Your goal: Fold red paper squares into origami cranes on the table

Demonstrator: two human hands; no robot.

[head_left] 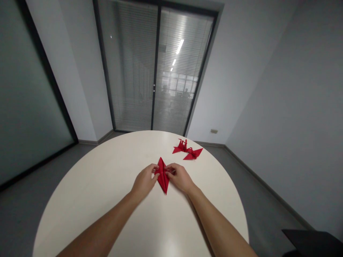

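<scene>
A red folded paper piece (163, 175), a narrow diamond shape, lies on the round white table (107, 185). My left hand (143, 182) pinches its left edge with curled fingers. My right hand (180, 177) pinches its right edge the same way. Both hands press the paper against the tabletop near the table's middle.
Two finished red paper cranes (187, 150) sit on the table beyond my right hand, near the far edge. Glass doors with blinds (155, 67) stand behind the table. A dark object (313, 242) shows at the lower right corner, off the table.
</scene>
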